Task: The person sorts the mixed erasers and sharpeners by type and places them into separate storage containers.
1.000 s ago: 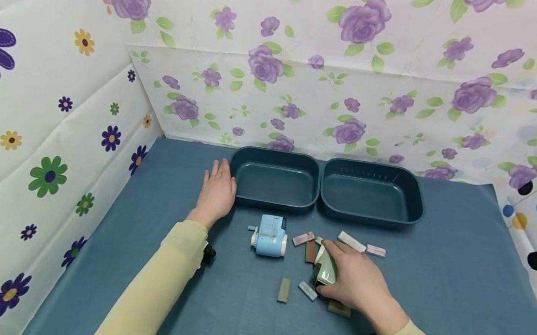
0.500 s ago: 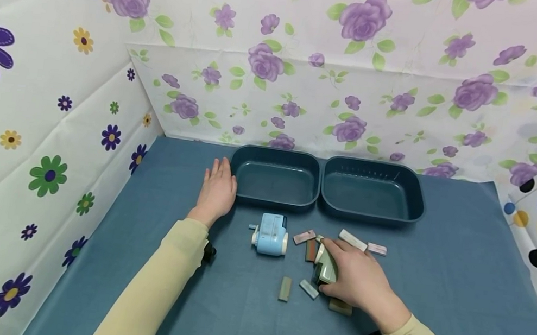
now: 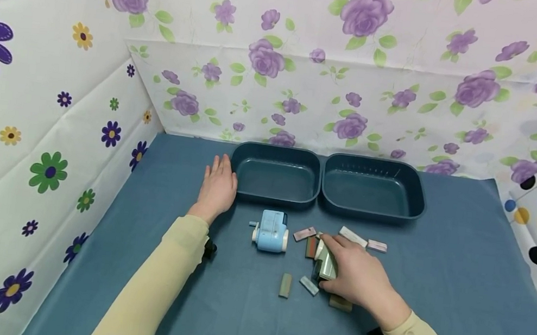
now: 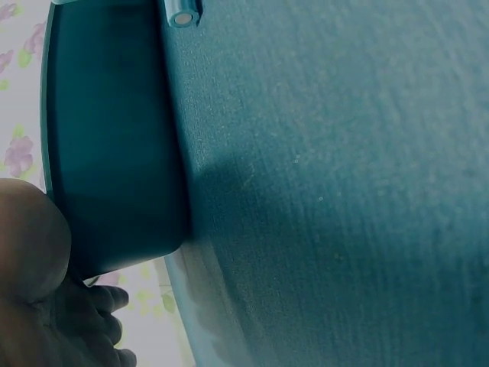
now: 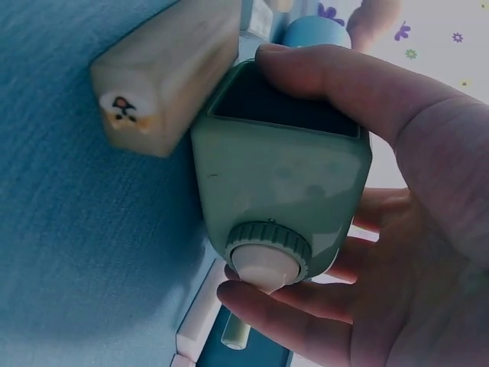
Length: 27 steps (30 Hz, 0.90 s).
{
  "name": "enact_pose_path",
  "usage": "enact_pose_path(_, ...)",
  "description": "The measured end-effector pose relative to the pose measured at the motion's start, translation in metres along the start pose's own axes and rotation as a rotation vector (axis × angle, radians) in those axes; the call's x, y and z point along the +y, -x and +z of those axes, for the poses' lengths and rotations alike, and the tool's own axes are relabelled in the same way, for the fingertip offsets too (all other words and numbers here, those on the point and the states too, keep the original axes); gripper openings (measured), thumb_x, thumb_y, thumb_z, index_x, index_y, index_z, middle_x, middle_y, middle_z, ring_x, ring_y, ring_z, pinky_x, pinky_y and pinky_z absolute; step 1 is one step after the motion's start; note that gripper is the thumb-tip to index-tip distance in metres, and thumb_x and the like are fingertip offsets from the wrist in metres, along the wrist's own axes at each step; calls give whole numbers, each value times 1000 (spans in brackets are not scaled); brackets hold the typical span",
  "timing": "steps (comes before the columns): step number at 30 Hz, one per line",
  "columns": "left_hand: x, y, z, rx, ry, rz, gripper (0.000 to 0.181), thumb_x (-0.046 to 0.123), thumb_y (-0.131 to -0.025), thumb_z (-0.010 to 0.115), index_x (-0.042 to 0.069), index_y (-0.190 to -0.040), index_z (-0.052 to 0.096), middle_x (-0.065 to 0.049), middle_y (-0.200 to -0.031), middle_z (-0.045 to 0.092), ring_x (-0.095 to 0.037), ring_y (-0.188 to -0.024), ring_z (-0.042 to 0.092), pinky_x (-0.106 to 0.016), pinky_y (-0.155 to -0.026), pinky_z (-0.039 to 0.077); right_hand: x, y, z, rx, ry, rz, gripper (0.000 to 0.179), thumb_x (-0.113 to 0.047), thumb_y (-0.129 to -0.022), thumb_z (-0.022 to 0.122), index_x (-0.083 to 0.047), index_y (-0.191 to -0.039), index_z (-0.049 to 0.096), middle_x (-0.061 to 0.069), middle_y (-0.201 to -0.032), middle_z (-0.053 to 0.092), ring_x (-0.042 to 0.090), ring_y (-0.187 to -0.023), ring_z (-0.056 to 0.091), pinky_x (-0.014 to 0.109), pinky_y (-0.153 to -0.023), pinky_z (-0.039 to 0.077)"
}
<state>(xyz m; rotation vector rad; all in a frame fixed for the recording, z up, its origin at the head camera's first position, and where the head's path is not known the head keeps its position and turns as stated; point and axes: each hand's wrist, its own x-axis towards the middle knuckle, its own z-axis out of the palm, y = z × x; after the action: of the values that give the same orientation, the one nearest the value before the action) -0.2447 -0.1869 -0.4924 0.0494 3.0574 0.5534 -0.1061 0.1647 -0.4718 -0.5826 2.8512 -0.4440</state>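
Note:
In the head view my right hand [image 3: 360,273] grips a green crank pencil sharpener [image 3: 328,265] among scattered erasers. The right wrist view shows the thumb over the dark window of this pencil sharpener [image 5: 275,176] and the fingers round its other side, near the white crank hub. An eraser with a small animal face [image 5: 160,84] lies beside it. My left hand [image 3: 217,186], fingers straight, rests against the left end of the left dark teal bin [image 3: 275,200]. A light blue crank pencil sharpener [image 3: 271,232] stands between the hands.
The right teal bin [image 3: 371,216] stands beside the left one at the cloth's back edge. Around the right hand lie a pink eraser [image 3: 304,233], a white eraser [image 3: 352,236], a grey-green eraser [image 3: 285,285] and several others. Flowered sheets [image 3: 305,100] rise behind and left.
The whole head view has shifted slightly upward in the frame. Both hands, the two pencil sharpeners and the erasers keep their places.

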Motion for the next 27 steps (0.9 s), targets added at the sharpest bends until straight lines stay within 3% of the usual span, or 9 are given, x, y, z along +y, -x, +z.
enact_pose_path(12, 5, -2, -6, 19, -15, 17, 63, 22, -118, 35, -9, -168, 12, -26, -174, 18, -38, -164, 7, -56, -132, 9, 2, -1, -12, 82, -13, -34, 98, -40, -75, 98, -13, -159, 54, 19, -152, 58, 43, -128, 63, 58, -82, 61)
enact_pose_path(16, 5, 0, -6, 14, -6, 11, 63, 22, -118, 34, -9, -168, 11, -26, -174, 18, -38, -164, 6, -56, -132, 8, 0, 0, -15, 103, -27, -49, 99, -41, -75, 98, -15, -160, 53, 18, -153, 58, 45, -134, 60, 58, -85, 60)
enact_pose_path(27, 0, 3, -1, 6, 2, 12, 63, 23, -119, 34, -8, -168, 11, -25, -175, 16, -37, -164, 5, -55, -132, 7, -9, -4, -26, 168, -43, -99, 103, -44, -74, 98, -17, -161, 50, 19, -154, 57, 41, -129, 64, 58, -87, 60)
